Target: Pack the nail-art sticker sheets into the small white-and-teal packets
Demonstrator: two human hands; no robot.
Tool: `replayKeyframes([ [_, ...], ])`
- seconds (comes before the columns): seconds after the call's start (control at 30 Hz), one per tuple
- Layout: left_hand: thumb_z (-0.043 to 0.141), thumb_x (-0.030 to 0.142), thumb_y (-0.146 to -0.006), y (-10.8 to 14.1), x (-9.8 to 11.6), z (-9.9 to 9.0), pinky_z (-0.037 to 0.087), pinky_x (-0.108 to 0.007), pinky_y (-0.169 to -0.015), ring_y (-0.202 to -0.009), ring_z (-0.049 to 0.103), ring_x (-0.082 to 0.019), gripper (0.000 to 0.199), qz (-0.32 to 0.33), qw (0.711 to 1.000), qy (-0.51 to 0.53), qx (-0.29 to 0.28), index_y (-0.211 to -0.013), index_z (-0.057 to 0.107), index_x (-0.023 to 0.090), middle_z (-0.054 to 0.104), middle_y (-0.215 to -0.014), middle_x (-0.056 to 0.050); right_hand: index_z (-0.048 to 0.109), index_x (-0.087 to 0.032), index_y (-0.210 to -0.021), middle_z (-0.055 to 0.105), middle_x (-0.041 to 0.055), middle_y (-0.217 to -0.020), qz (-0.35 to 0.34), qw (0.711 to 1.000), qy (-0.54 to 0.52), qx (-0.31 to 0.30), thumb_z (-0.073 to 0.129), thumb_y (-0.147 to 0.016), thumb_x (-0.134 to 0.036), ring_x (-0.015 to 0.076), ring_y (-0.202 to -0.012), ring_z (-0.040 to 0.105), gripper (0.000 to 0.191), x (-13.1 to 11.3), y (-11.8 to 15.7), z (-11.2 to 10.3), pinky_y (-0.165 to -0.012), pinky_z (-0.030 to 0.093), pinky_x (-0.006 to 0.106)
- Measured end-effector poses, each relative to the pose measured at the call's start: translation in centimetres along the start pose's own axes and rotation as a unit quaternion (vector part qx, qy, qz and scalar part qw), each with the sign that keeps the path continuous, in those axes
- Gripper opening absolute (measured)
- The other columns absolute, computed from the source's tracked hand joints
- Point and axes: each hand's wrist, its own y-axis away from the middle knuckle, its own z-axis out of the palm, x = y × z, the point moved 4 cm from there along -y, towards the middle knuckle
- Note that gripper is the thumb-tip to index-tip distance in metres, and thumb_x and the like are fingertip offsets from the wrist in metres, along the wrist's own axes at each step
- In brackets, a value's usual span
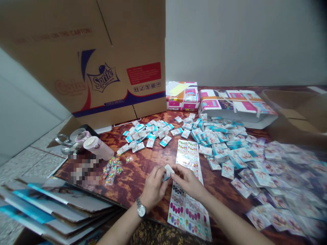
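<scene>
A small white and blue box (168, 171) is held up between my hands, above the near middle of the table. My left hand (154, 185), with a wristwatch (141, 208) at its wrist, is closed around the box's left side. The fingers of my right hand (187, 181) pinch its right edge. Whether its flap is open or closed I cannot tell. Beneath my right hand lies a long sheet of nail stickers (182, 154). Similar small boxes lie in a loose group (150, 131) and in a larger pile (219, 139) on the right.
Clear packets of colourful bits (112, 170) lie left, near a pinkish-white cylinder (98, 148). A large carton (114, 41) stands behind. Flat packets (281, 190) cover the table's right side. Flattened cardboard pieces (58, 207) are stacked front left. Wrapped packages (230, 98) line the back.
</scene>
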Motion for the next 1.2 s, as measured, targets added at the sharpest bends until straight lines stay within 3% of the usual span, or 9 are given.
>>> replayKeyframes([
  [0.1,0.044,0.01,-0.079,0.1,0.3,0.4,0.044,-0.036,-0.089,-0.104,0.048,-0.021,0.035,0.007,1.0,-0.016,-0.001,-0.112,0.043,0.018,0.049,-0.111,-0.011,0.06,-0.021,-0.094,0.062,0.0009,-0.077,-0.025,0.989,0.12,0.079,0.048,-0.084,-0.026,0.0153,-0.066,0.056,0.017,-0.4,0.2,0.2,-0.063,0.043,0.026],
  [0.2,0.043,0.008,-0.077,0.1,0.5,0.5,0.042,-0.039,-0.092,-0.108,0.046,-0.023,0.039,0.018,0.999,-0.049,-0.008,-0.115,0.042,0.017,0.049,-0.114,-0.012,0.061,-0.021,-0.092,0.062,0.0024,-0.081,-0.047,0.977,0.167,0.125,0.048,-0.084,-0.025,0.0167,-0.07,0.057,0.016,-1.1,0.5,0.5,-0.066,0.043,0.027],
  [0.37,0.041,0.01,-0.08,0.2,0.2,0.2,0.044,-0.04,-0.088,-0.103,0.05,-0.024,0.038,0.009,0.997,-0.08,0.005,-0.117,0.039,0.016,0.052,-0.11,-0.012,0.063,-0.022,-0.098,0.064,0.0042,-0.093,-0.049,0.99,0.083,0.102,0.046,-0.087,-0.029,0.019,-0.087,0.059,0.021,-1.1,0.6,1.2,-0.078,0.045,0.029],
  [0.5,0.042,0.012,-0.079,0.6,-0.2,0.4,0.046,-0.039,-0.085,-0.103,0.052,-0.025,0.044,-0.012,0.994,-0.102,0.024,-0.123,0.034,0.013,0.053,-0.109,-0.015,0.063,-0.02,-0.094,0.066,0.0036,-0.085,0.011,0.994,0.008,0.113,0.05,-0.083,-0.03,0.0176,-0.075,0.061,0.019,0.5,0.1,1.5,-0.067,0.049,0.028],
  [0.63,0.042,0.012,-0.079,0.9,-0.5,0.8,0.045,-0.04,-0.088,-0.108,0.048,-0.026,0.054,-0.022,0.992,-0.121,0.028,-0.13,0.027,0.01,0.051,-0.114,-0.017,0.063,-0.018,-0.088,0.065,0.0031,-0.078,0.025,0.99,0.027,0.136,0.054,-0.08,-0.026,0.0163,-0.066,0.06,0.014,1.0,-0.2,1.7,-0.06,0.049,0.026],
  [0.8,0.038,0.009,-0.079,0.8,-0.4,1.0,0.042,-0.039,-0.092,-0.112,0.044,-0.024,0.057,-0.044,0.993,-0.112,0.019,-0.134,0.024,0.012,0.045,-0.118,-0.016,0.065,-0.02,-0.091,0.064,0.0046,-0.086,-0.06,0.975,0.154,0.151,0.049,-0.082,-0.018,0.0186,-0.079,0.06,0.019,-1.0,0.3,2.1,-0.07,0.049,0.031],
  [0.97,0.032,0.011,-0.084,0.5,0.1,1.1,0.041,-0.04,-0.091,-0.109,0.043,-0.024,0.057,-0.072,0.991,-0.107,0.03,-0.139,0.016,0.013,0.044,-0.114,-0.016,0.057,-0.022,-0.114,0.062,0.0089,-0.103,-0.144,0.943,0.24,0.182,0.043,-0.086,-0.015,0.0226,-0.097,0.055,0.033,-1.6,1.6,3.0,-0.085,0.045,0.04],
  [1.07,0.03,0.013,-0.087,0.3,0.3,1.2,0.041,-0.041,-0.09,-0.108,0.043,-0.024,0.056,-0.077,0.991,-0.106,0.03,-0.14,0.011,0.013,0.043,-0.115,-0.017,0.051,-0.023,-0.121,0.059,0.0084,-0.112,-0.117,0.956,0.192,0.187,0.044,-0.087,-0.018,0.0225,-0.103,0.053,0.036,-0.9,1.6,3.0,-0.088,0.044,0.041],
  [1.2,0.034,0.016,-0.087,0.3,0.2,1.3,0.042,-0.041,-0.086,-0.108,0.042,-0.026,0.062,-0.053,0.99,-0.131,0.018,-0.141,0.004,0.013,0.042,-0.116,-0.018,0.055,-0.021,-0.116,0.056,0.0086,-0.12,-0.047,0.981,0.032,0.187,0.048,-0.086,-0.024,0.0223,-0.105,0.055,0.031,0.2,1.0,2.7,-0.087,0.048,0.038],
])
